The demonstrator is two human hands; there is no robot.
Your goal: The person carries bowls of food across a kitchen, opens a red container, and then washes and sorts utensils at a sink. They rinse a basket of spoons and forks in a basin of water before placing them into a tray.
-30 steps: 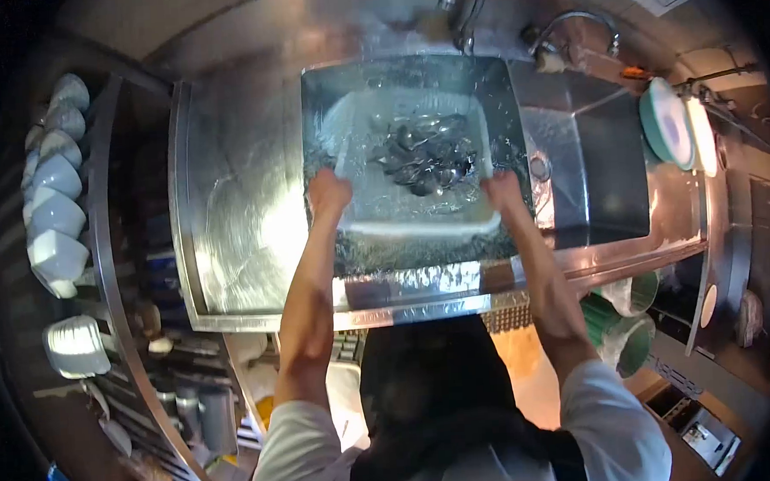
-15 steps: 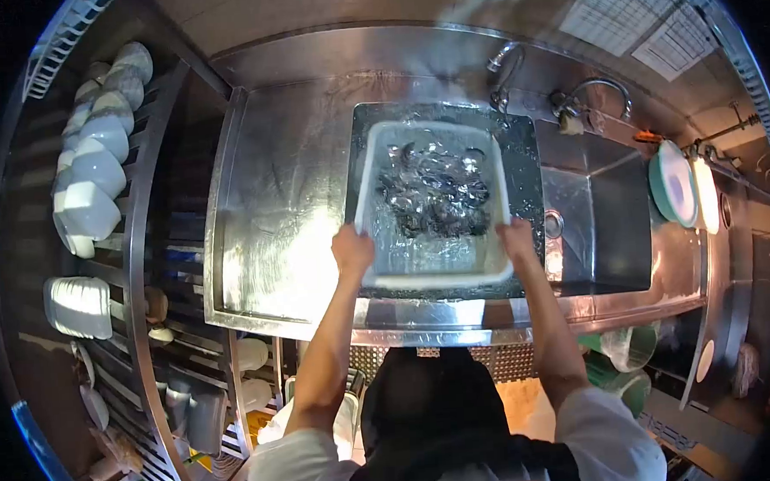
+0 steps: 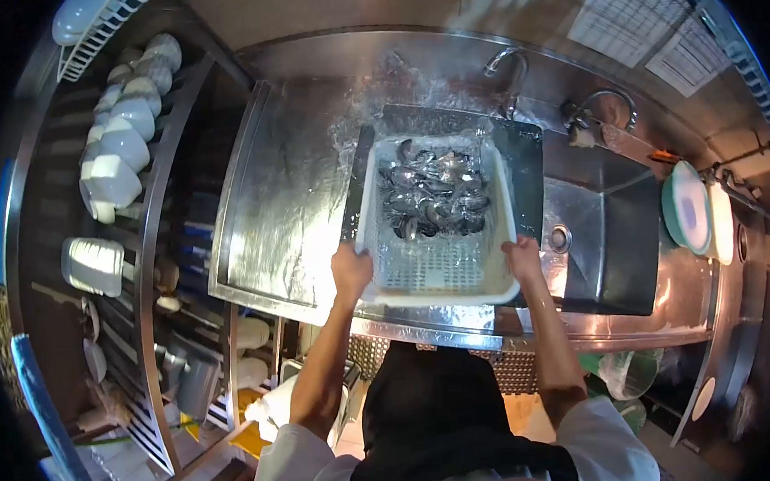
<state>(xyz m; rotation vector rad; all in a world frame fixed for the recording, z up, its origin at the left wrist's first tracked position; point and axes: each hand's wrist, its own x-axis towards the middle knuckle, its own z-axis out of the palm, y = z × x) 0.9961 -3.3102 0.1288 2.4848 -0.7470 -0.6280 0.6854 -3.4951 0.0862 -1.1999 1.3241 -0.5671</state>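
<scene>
Two-handed handling of a white perforated basket [image 3: 440, 300] at a steel sink. The left hand [image 3: 352, 270] grasps the basket's left rim close to the near corner, and the right hand [image 3: 523, 258] grasps the right rim almost opposite. The fingers of both hands are closed on the rim; how far they reach underneath cannot be told. Good handling, as judged from this posture, calls for an even pull on both sides, level wrists and a smooth, unhurried motion. Because the load lies toward the far half, the far edge probably tends to dip; a firm grip with slight upward support counters this. Holding the basket over the basin [image 3: 529, 172] lets water run back through the slots, whereas a jerk could throw water or slide the load.

The basket is rectangular with rounded corners, a thick pale rim and a slotted floor, bare in its near half. It is located at the left basin, its near edge by the sink's front lip; whether its base touches anything is unclear. Inside lies a jumbled heap of metal utensils [image 3: 435, 190], apparently spoons, wet and dark silver with bright glints. Individual pieces overlap too much to count.
</scene>
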